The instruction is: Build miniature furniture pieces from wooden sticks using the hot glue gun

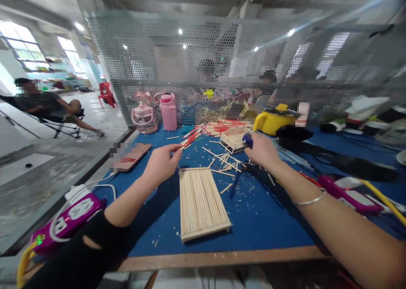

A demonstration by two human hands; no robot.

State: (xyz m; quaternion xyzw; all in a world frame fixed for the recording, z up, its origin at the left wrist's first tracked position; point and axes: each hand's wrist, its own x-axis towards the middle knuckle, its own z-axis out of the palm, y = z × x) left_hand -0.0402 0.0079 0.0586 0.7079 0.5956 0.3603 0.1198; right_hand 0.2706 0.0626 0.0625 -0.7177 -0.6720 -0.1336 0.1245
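My left hand (163,162) pinches thin wooden sticks with red markings (189,139) between thumb and fingertips, their far ends over the pile behind. My right hand (262,150) is at the right end of a small open box frame made of sticks (233,138). A dark blue thing (247,140) shows at its fingers, which are mostly hidden, so its grip is unclear. Between my arms a flat panel of pale sticks laid side by side (204,202) lies on the blue tabletop (152,234). Blue-handled pliers (235,184) lie beside it.
Loose sticks (226,163) and crumbs are scattered mid-table, with a red-and-white stick pile (222,127) behind. A pink bottle (168,112), yellow pot (274,120) and perforated screen (177,64) stand at the back. A phone (135,157) and purple power strip (69,219) lie left.
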